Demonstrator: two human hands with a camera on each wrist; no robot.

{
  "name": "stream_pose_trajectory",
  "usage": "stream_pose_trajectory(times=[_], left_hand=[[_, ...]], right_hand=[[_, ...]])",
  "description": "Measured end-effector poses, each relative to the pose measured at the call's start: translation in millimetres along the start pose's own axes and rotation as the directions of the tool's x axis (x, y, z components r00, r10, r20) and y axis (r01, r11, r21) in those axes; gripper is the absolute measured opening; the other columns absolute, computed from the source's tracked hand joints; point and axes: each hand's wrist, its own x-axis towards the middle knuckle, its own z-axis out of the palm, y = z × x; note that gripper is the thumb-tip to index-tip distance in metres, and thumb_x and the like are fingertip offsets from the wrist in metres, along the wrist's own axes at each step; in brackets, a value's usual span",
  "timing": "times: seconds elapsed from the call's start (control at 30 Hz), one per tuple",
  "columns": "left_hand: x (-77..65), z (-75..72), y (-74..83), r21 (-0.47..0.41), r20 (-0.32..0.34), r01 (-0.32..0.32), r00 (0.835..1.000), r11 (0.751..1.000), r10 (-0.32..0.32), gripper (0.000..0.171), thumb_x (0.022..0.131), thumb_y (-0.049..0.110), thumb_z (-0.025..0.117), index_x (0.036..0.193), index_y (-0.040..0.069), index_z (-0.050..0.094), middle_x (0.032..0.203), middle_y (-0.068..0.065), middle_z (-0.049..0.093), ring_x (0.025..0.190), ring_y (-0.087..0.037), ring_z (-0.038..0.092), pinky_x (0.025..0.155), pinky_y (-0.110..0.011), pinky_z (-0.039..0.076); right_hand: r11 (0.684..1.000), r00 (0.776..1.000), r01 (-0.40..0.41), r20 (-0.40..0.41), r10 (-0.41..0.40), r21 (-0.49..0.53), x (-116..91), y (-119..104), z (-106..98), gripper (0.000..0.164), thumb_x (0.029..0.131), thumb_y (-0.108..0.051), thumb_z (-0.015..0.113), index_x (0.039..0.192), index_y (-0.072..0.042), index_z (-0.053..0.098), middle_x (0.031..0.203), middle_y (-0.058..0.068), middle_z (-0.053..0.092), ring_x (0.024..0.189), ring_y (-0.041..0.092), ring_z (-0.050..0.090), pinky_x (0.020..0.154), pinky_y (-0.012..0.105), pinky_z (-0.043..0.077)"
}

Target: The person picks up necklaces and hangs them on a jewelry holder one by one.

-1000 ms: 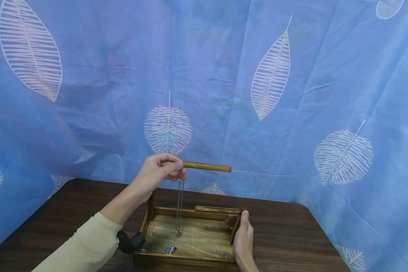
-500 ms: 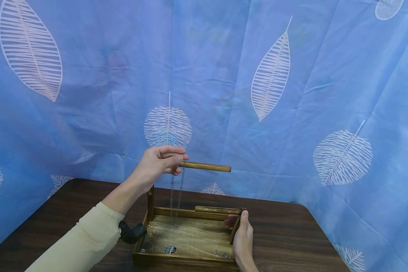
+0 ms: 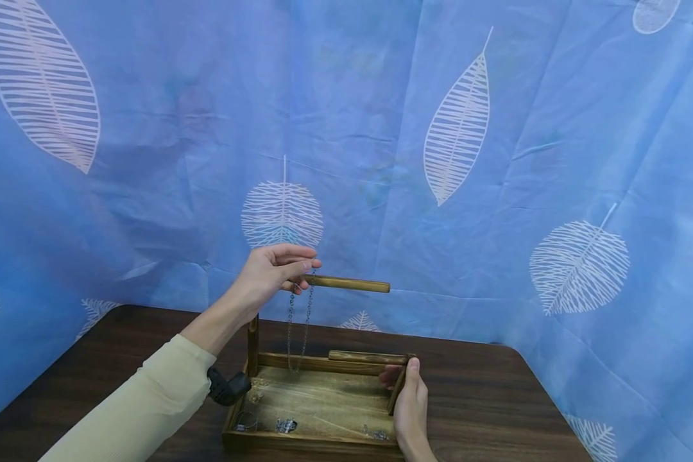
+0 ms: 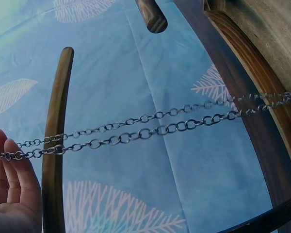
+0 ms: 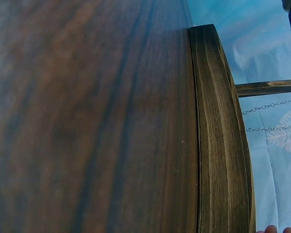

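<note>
Metal chain [image 4: 161, 130], pinched by the left hand [image 3: 274, 273], hangs in a long loop below it, near the upper wooden bar [image 3: 352, 283], while the right hand [image 3: 411, 407] grips the short post [image 3: 396, 391], probably for keeping the stand [image 3: 312, 441] steady.

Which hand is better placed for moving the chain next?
The left hand, I'd judge: it holds the chain up by the upper wooden bar. The right hand is lower, gripping the short wooden post at the tray's right side, apart from the chain.
</note>
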Motion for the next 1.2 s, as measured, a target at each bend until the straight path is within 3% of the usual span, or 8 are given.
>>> stream_pose_trajectory(times=[0.43,1.2], left_hand=[[9.9,10.9,-1.1,0.000,0.063,0.003,0.998,1.000,-0.003,0.033,0.100,0.007,0.063,0.132,0.002,0.063,0.123,-0.017,0.068,0.082,-0.024,0.069,0.074,-0.036,0.059],[31.5,57.7,-6.3,-0.011,0.153,-0.024,0.988,1.000,0.026,0.032,0.099,0.000,0.062,0.130,0.002,0.065,0.123,-0.017,0.068,0.079,-0.025,0.068,0.074,-0.037,0.058]], right_hand=[[0.999,1.000,0.013,-0.010,-0.013,-0.034,0,-2,0,0.075,0.110,-0.050,0.016,0.109,0.006,0.065,0.091,0.015,0.066,0.088,0.035,0.064,0.080,0.042,0.054],[1.000,0.999,0.019,-0.042,-0.018,0.015,-2,-1,2,0.070,0.111,-0.047,0.020,0.107,0.006,0.066,0.089,0.016,0.067,0.083,0.034,0.064,0.077,0.039,0.054]])
